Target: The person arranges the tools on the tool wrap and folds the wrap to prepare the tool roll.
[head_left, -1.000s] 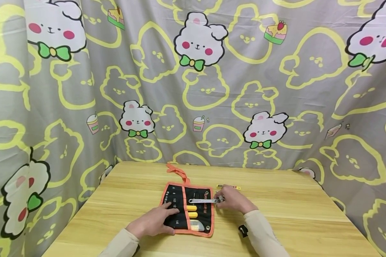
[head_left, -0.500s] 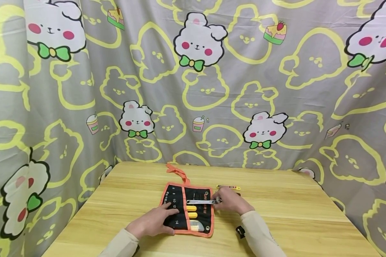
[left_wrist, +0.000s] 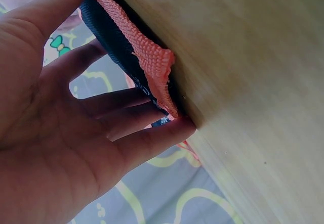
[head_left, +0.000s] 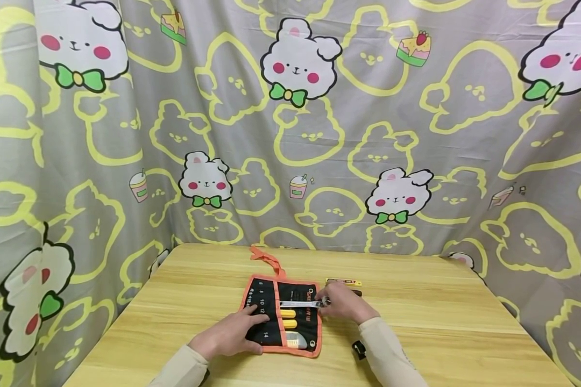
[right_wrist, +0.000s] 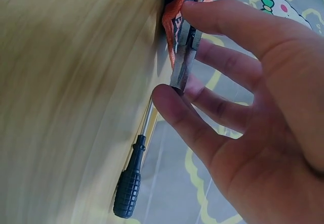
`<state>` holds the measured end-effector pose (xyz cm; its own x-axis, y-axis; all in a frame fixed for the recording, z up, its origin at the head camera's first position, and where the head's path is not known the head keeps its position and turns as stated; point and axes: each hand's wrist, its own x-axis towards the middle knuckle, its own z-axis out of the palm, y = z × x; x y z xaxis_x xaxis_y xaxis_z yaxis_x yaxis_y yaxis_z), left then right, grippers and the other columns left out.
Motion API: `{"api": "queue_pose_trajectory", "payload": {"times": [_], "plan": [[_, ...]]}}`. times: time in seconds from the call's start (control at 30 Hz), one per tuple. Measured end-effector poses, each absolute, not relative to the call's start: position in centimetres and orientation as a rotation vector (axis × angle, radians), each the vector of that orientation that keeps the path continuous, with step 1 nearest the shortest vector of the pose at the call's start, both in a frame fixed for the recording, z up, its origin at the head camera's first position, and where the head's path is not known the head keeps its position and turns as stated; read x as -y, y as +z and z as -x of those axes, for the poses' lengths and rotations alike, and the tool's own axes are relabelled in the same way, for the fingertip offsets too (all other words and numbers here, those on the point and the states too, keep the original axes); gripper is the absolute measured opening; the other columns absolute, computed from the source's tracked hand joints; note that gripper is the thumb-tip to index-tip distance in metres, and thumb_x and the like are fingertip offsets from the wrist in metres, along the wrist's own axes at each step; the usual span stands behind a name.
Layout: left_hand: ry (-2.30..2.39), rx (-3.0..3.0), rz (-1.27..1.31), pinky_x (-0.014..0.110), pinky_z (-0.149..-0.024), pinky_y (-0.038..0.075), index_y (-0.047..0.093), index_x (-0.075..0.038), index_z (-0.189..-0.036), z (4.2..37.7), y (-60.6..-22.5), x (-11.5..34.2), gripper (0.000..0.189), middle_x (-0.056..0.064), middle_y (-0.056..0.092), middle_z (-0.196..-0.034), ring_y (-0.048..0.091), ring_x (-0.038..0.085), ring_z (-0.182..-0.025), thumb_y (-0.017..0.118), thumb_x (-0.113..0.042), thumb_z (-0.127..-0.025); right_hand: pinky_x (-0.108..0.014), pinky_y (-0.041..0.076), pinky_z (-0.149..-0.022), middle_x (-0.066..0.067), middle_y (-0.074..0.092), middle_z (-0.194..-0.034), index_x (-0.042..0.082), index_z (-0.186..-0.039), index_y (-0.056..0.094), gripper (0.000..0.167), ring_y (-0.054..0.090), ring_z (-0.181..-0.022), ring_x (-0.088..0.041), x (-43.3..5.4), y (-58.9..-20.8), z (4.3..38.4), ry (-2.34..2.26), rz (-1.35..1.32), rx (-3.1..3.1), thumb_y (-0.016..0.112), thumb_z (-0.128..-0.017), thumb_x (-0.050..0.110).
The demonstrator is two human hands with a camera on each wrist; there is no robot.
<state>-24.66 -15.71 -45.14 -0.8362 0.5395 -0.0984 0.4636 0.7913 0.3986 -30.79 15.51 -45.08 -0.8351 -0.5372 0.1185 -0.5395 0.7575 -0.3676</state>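
Here we are at the wooden table (head_left: 445, 322), pale yellow with its grain running side to side, and centre stage on it we have the black tool roll (head_left: 294, 293), edged in orange, spread flat! Up towards the far edge trail its orange ties (head_left: 267, 259), loose on the wood. Over to the right we spot a slim yellow-edged strip (head_left: 352, 282), and just beside it, a screwdriver (right_wrist: 129, 183) with a ribbed dark handle, lying flat.

There is one pouch (head_left: 274, 328), one wrench (head_left: 300, 304), one screwdriver (right_wrist: 129, 184) and two yellow handles (head_left: 289, 313).
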Motion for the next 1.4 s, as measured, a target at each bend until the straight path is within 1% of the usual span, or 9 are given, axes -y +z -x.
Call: {"api": "queue_pose_trajectory", "payload": {"times": [0.27, 0.47, 0.7, 0.77, 0.87, 0.93, 1.0, 1.17, 1.4], "plan": [[0.541, -2.779, -0.792, 0.063, -0.105, 0.046, 0.060, -0.012, -0.143, 24.6, -45.1, 15.7, 0.071, 0.032, 0.043, -0.152, 0.050, 0.051, -0.133, 0.082, -0.043, -0.083, -0.042, 0.057, -0.081, -0.009, 0.072, -0.105, 0.001, -0.112, 0.076, 0.032, 0.066, -0.094, -0.023, -15.2, -45.1, 30.8, 0.646, -0.870, 2.974, 0.085, -0.084, 0.015], [0.539, -2.777, -0.796, 0.062, -0.105, 0.046, 0.060, -0.012, -0.143, 24.6, -45.1, 15.7, 0.071, 0.032, 0.043, -0.153, 0.050, 0.051, -0.134, 0.082, -0.043, -0.083, -0.045, 0.058, -0.081, -0.012, 0.072, -0.108, 0.000, -0.115, 0.073, 0.037, 0.068, -0.095, -0.025, -15.2, -45.4, 31.0, 0.696, -0.854, 2.986, 0.085, -0.084, 0.015], [0.534, -2.779, -0.812, 0.062, -0.105, 0.046, 0.060, -0.011, -0.143, 24.5, -45.0, 15.6, 0.070, 0.033, 0.043, -0.152, 0.051, 0.051, -0.133, 0.082, -0.043, -0.084, -0.047, 0.058, -0.080, -0.017, 0.071, -0.107, -0.005, -0.120, 0.069, 0.040, 0.068, -0.092, -0.028, -16.3, -44.8, 30.9, 0.865, -0.869, 2.967, 0.083, -0.083, 0.005], [0.535, -2.778, -0.814, 0.062, -0.105, 0.046, 0.060, -0.011, -0.143, 24.5, -45.0, 15.6, 0.070, 0.033, 0.043, -0.152, 0.051, 0.051, -0.134, 0.082, -0.043, -0.084, -0.046, 0.058, -0.079, -0.015, 0.071, -0.104, -0.003, -0.115, 0.071, 0.035, 0.067, -0.090, -0.025, -16.7, -44.8, 31.0, 0.860, -0.867, 2.956, 0.083, -0.082, 0.002], [0.536, -2.778, -0.817, 0.062, -0.105, 0.046, 0.060, -0.010, -0.143, 24.5, -45.0, 15.6, 0.071, 0.033, 0.043, -0.152, 0.051, 0.052, -0.133, 0.082, -0.042, -0.084, -0.041, 0.056, -0.076, -0.011, 0.071, -0.094, 0.001, -0.098, 0.073, 0.019, 0.062, -0.083, -0.019, -17.3, -44.8, 31.2, 0.791, -0.885, 2.944, 0.081, -0.081, -0.002], [0.540, -2.778, -0.820, 0.062, -0.104, 0.047, 0.060, -0.010, -0.143, 24.5, -45.1, 15.5, 0.071, 0.033, 0.043, -0.152, 0.051, 0.052, -0.133, 0.082, -0.042, -0.083, -0.039, 0.054, -0.075, -0.007, 0.069, -0.089, 0.004, -0.090, 0.072, 0.014, 0.059, -0.080, -0.016, -17.6, -44.7, 31.2, 0.745, -0.887, 2.950, 0.081, -0.081, -0.002], [0.544, -2.777, -0.822, 0.061, -0.104, 0.047, 0.060, -0.010, -0.143, 24.5, -45.1, 15.5, 0.071, 0.033, 0.043, -0.152, 0.051, 0.052, -0.133, 0.083, -0.042, -0.083, -0.039, 0.054, -0.075, -0.005, 0.069, -0.086, 0.005, -0.087, 0.072, 0.013, 0.058, -0.079, -0.016, -17.8, -44.7, 31.2, 0.731, -0.886, 2.962, 0.081, -0.082, -0.002], [0.548, -2.776, -0.828, 0.061, -0.104, 0.047, 0.060, -0.010, -0.142, 24.5, -45.2, 15.6, 0.072, 0.034, 0.043, -0.152, 0.052, 0.052, -0.132, 0.083, -0.042, -0.083, -0.037, 0.055, -0.074, -0.001, 0.070, -0.085, 0.006, -0.089, 0.074, 0.012, 0.059, -0.078, -0.013, -18.0, -45.1, 31.3, 0.708, -0.911, 2.949, 0.080, -0.083, -0.002], [0.554, -2.775, -0.823, 0.062, -0.104, 0.047, 0.060, -0.010, -0.142, 24.5, -45.1, 15.6, 0.072, 0.034, 0.043, -0.152, 0.051, 0.052, -0.132, 0.083, -0.042, -0.083, -0.025, 0.047, -0.061, 0.006, 0.064, -0.073, 0.008, -0.078, 0.072, 0.015, 0.049, -0.065, -0.004, -17.5, -45.8, 31.6, 0.653, -0.971, 2.860, 0.077, -0.084, -0.004]]}}
